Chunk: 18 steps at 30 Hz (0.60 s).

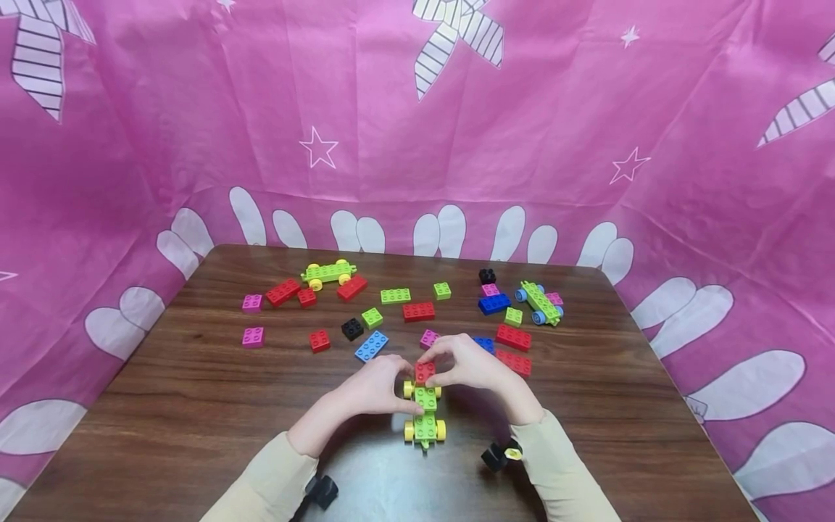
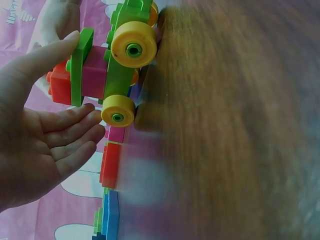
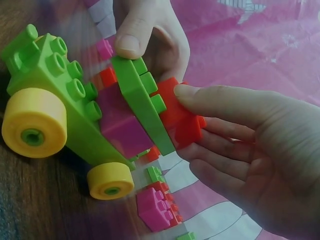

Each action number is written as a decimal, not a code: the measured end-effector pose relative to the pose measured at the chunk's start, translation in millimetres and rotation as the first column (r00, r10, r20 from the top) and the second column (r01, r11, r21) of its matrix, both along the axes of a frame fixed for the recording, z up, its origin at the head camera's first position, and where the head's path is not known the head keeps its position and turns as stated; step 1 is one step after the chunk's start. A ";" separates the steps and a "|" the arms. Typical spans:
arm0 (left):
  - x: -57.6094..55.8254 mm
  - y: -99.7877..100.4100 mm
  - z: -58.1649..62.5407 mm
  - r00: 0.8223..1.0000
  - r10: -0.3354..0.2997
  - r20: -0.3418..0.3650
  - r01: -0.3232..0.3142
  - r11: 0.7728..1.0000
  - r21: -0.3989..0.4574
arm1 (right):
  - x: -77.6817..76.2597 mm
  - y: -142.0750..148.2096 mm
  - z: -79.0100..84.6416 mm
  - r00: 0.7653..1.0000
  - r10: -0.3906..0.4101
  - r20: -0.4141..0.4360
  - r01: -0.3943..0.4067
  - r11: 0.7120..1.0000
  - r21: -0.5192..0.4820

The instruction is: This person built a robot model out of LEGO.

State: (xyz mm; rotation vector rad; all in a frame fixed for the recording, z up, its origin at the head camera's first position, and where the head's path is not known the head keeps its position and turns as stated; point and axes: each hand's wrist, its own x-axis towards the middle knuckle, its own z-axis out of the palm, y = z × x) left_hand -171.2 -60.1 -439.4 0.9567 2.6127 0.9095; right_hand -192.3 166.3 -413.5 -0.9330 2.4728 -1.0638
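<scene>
My left hand (image 1: 372, 384) has its thumb on the near end of a flat lime-green toy brick (image 2: 80, 67), its other fingers fairly straight beside a yellow wheel (image 2: 118, 111). My right hand (image 1: 471, 362) pinches a red brick (image 3: 172, 105) between thumb and fingers, at the far end of the green brick's studded side. Between the green brick and a lime-green wheeled base (image 1: 425, 429) sits a magenta brick (image 3: 120, 120). The base stands on its yellow wheels on the table, its near studs bare.
Loose red, green, blue, black and pink bricks lie across the table (image 1: 196, 406) beyond my hands. A yellow-wheeled base (image 1: 329, 272) stands at the back left and a blue-wheeled one (image 1: 540, 301) at the back right. Pink cloth (image 1: 391, 159) hangs behind the table.
</scene>
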 end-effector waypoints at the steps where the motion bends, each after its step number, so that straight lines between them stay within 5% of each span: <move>1: 0.1 0.3 0.0 1.000 0.002 0.002 -0.002 1.000 0.002 | -0.4 -0.1 -0.1 1.000 0.001 0.008 -0.001 1.000 -0.003; 18: 0.5 2.5 -0.8 0.999 0.023 0.024 -0.024 1.000 0.010 | 0.9 -0.7 3.6 0.998 -0.013 0.066 0.014 1.000 -0.017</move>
